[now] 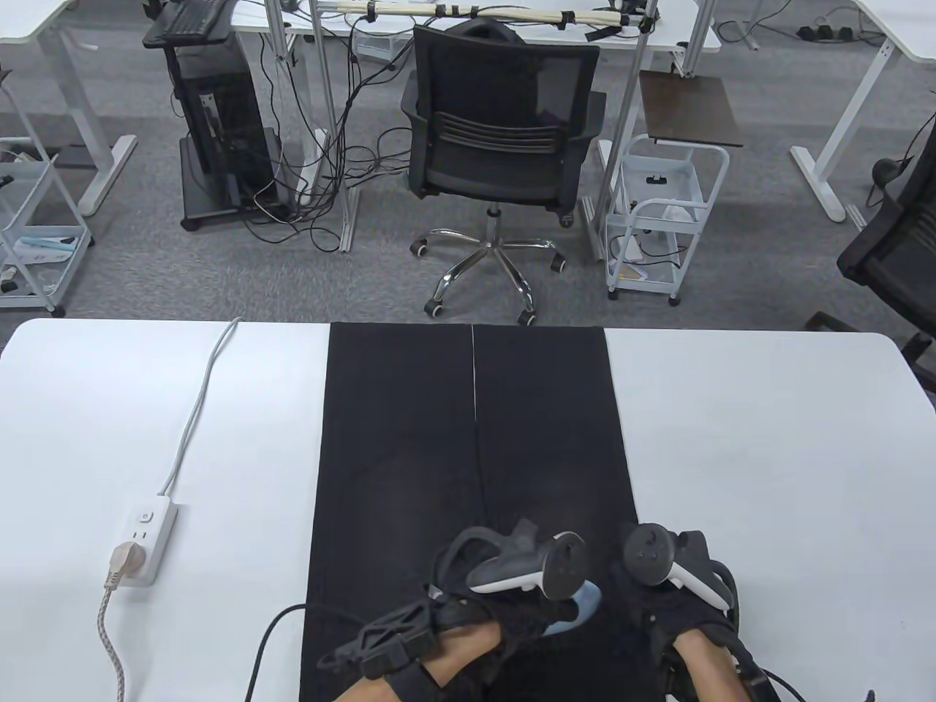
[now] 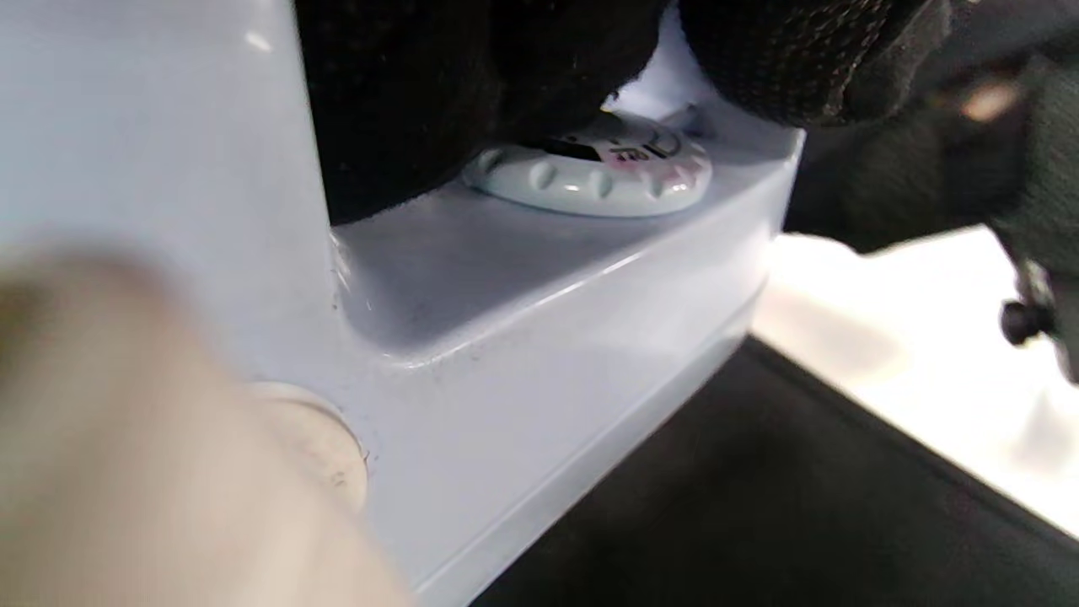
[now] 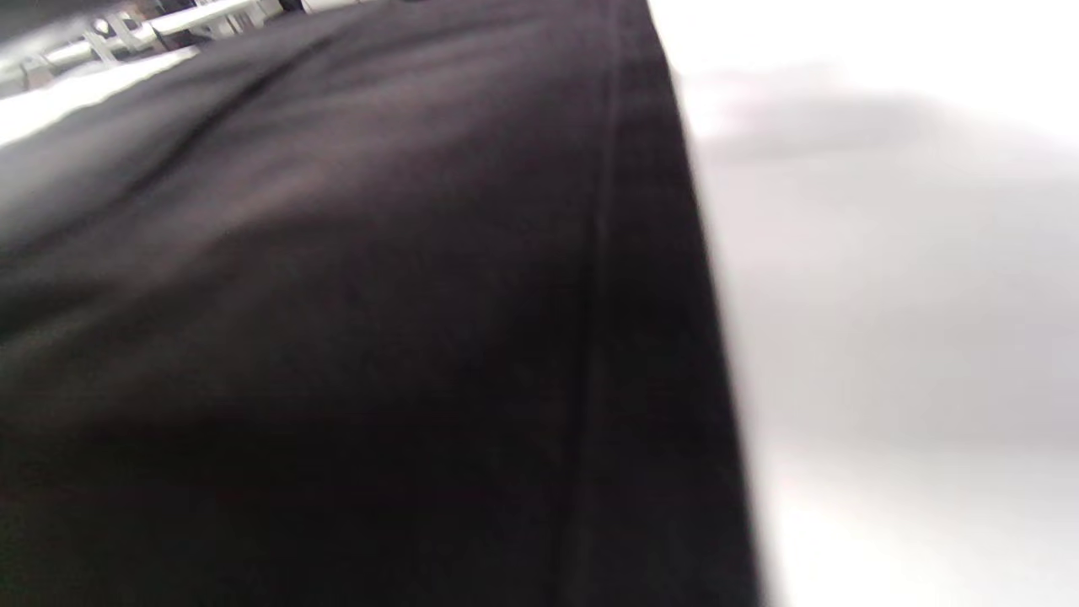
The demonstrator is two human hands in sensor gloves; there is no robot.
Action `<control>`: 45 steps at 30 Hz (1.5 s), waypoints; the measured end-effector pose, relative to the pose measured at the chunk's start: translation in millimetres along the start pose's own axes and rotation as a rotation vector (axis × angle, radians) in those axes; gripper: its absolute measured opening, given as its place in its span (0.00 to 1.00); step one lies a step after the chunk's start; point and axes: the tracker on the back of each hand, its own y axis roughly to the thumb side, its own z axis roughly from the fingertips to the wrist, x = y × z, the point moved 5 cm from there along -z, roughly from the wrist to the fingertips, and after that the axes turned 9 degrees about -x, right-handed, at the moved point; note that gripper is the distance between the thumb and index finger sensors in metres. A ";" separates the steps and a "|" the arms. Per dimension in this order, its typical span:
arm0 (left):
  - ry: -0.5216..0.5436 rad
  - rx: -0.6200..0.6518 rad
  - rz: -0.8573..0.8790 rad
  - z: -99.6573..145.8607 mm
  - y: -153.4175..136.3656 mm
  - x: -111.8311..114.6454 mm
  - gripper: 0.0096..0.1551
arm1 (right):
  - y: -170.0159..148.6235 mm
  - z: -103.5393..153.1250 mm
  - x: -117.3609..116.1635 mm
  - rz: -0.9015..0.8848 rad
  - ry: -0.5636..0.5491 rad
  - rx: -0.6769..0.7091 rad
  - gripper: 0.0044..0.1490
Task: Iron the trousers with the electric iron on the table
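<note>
Knit-gloved fingers [image 2: 472, 93] on ribbed dial [image 2: 590, 173], glossy iron [image 2: 506, 337]

The black trousers [image 1: 468, 468] lie flat on the white table [image 1: 760, 453], the two legs side by side and pointing to the far edge, with a thin gap between them. The cloth looks smooth, with a seam along the right edge. The electric iron [image 1: 578, 607] is light blue and stands on the near part of the trousers, mostly hidden in the table view. In the left wrist view its pale round dial [image 2: 590, 173] sits on top of the body.
</note>
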 end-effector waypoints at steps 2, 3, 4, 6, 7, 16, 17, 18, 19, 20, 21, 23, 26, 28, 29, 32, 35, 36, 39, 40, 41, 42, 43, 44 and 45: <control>-0.051 0.030 -0.044 -8.9 15.2 23.4 0.30 | -6.3 -6.7 -13.2 0.006 0.027 -0.017 0.44; -0.070 0.034 -0.073 -14.4 19.6 34.8 0.30 | -10.6 -12.5 -22.2 0.015 0.071 -0.036 0.44; -0.080 0.027 -0.095 -18.9 20.8 40.0 0.30 | -12.5 -15.3 -26.4 0.022 0.100 -0.050 0.44; -0.046 0.006 -0.072 -24.2 18.2 31.4 0.31 | -15.0 -21.2 -27.2 0.088 0.093 -0.079 0.43; -0.035 -0.012 -0.079 -28.6 16.0 30.2 0.31 | -15.6 -23.8 -27.6 0.080 0.111 -0.075 0.44; 0.001 -0.238 -0.029 -117.1 -36.2 -5.3 0.32 | -16.7 -25.6 -29.1 0.034 0.142 -0.092 0.43; -0.001 -0.265 -0.017 -126.0 -43.7 -9.1 0.32 | -16.7 -25.6 -29.3 0.032 0.144 -0.092 0.43; -0.002 -0.292 -0.004 -134.2 -51.4 -12.7 0.32 | -16.7 -25.6 -29.4 0.032 0.146 -0.092 0.43; 0.000 -0.337 0.012 -144.6 -63.4 -17.7 0.32 | -16.6 -25.5 -29.3 0.030 0.149 -0.092 0.44; 0.003 -0.364 0.021 -149.6 -70.6 -20.2 0.32 | -16.6 -25.4 -29.3 0.029 0.150 -0.092 0.43; 0.003 -0.407 0.036 -155.6 -82.3 -23.5 0.32 | -16.5 -25.5 -29.4 0.028 0.152 -0.091 0.43; 0.011 -0.483 0.074 -161.6 -101.9 -27.4 0.32 | -16.3 -25.6 -29.5 0.024 0.160 -0.088 0.44; 0.008 -0.535 0.114 -164.1 -117.7 -29.1 0.32 | -16.3 -25.6 -29.8 0.018 0.166 -0.085 0.44; 0.006 -0.510 0.100 -164.6 -114.6 -28.6 0.31 | -16.3 -25.7 -29.8 0.017 0.168 -0.084 0.45; 0.000 -0.495 0.086 -163.8 -112.4 -27.9 0.31 | -16.3 -25.6 -29.5 0.018 0.169 -0.084 0.45; -0.018 -0.441 0.084 -157.2 -101.1 -22.8 0.30 | -17.6 -26.0 -26.7 0.007 0.161 -0.081 0.44; -0.023 -0.381 0.060 -144.2 -83.4 -16.1 0.30 | -21.9 -27.2 -19.7 -0.025 0.102 -0.071 0.41; -0.025 -0.357 0.053 -136.9 -74.4 -12.5 0.30 | -24.3 -27.0 -17.5 -0.048 0.093 -0.069 0.40; -0.030 -0.283 0.024 -117.1 -50.8 -3.0 0.30 | -29.7 -26.9 -13.6 -0.074 0.062 -0.074 0.39; -0.034 -0.249 0.013 -107.8 -40.4 1.7 0.30 | -32.5 -26.9 -13.6 -0.079 0.057 -0.085 0.39; -0.036 -0.217 -0.001 -98.9 -31.2 5.6 0.30 | -34.0 -27.0 -14.1 -0.080 0.059 -0.090 0.39; -0.039 -0.194 -0.008 -92.8 -24.9 8.6 0.30 | -34.8 -27.1 -14.6 -0.080 0.063 -0.091 0.39; -0.045 -0.156 -0.019 -81.9 -14.4 13.6 0.30 | -35.8 -27.0 -15.7 -0.080 0.072 -0.093 0.39; -0.049 -0.125 -0.030 -74.9 -7.3 17.0 0.30 | -36.0 -27.0 -16.2 -0.081 0.076 -0.094 0.40; -0.054 -0.081 -0.047 -63.4 2.9 22.1 0.30 | -35.9 -26.8 -17.0 -0.078 0.081 -0.095 0.40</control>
